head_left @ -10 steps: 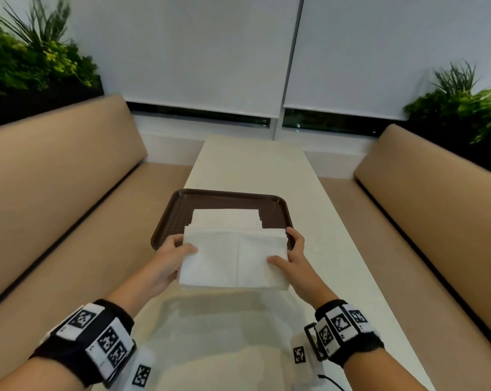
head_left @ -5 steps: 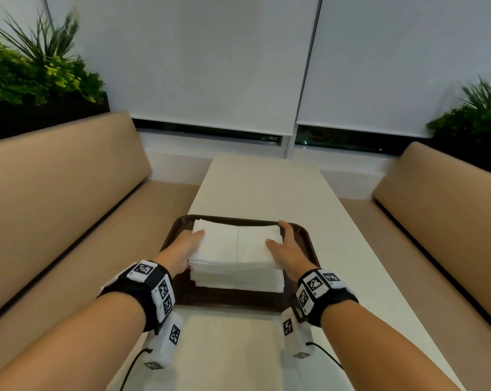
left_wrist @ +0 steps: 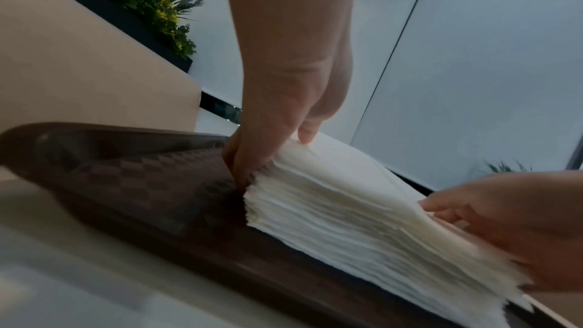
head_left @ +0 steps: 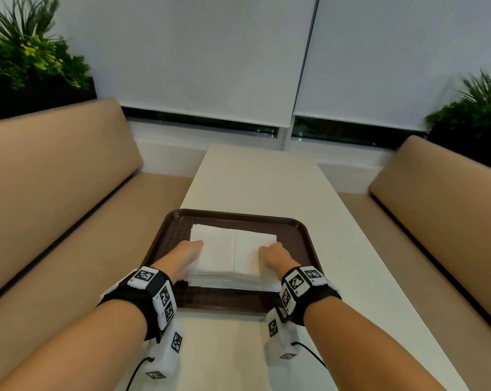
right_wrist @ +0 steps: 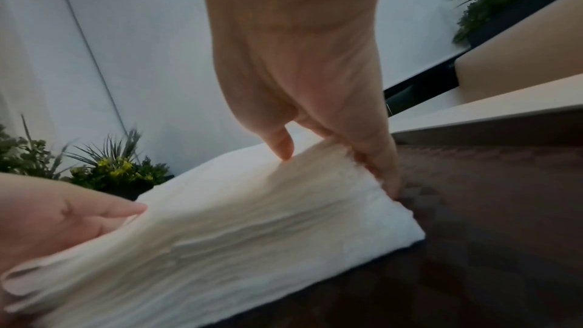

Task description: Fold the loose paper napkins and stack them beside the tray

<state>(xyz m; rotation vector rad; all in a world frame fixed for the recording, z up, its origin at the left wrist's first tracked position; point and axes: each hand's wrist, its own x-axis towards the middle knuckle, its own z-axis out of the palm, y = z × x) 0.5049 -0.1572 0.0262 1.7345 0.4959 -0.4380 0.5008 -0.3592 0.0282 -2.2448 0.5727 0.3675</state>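
Observation:
A thick stack of white paper napkins (head_left: 233,255) lies in the brown tray (head_left: 303,230) on the long white table. My left hand (head_left: 189,253) grips the stack's left edge, thumb on top and fingers down its side (left_wrist: 246,171). My right hand (head_left: 272,253) grips the right edge the same way, thumb on top and fingers along the side (right_wrist: 378,166). In the left wrist view the napkin stack (left_wrist: 362,211) shows many layered sheets, and the right wrist view shows the napkin stack (right_wrist: 240,221) from the other side. The stack rests on the tray floor (right_wrist: 492,208).
The white table (head_left: 261,182) runs away from me toward window blinds. Tan benches (head_left: 55,179) flank it on both sides, with planters of green plants (head_left: 27,60) behind their backs. Bare tabletop lies right of the tray (head_left: 348,249) and in front of it.
A second ago both hands held a napkin over the tray's near edge. They carried it forward onto the stack, then slid down to grip the stack's left and right edges.

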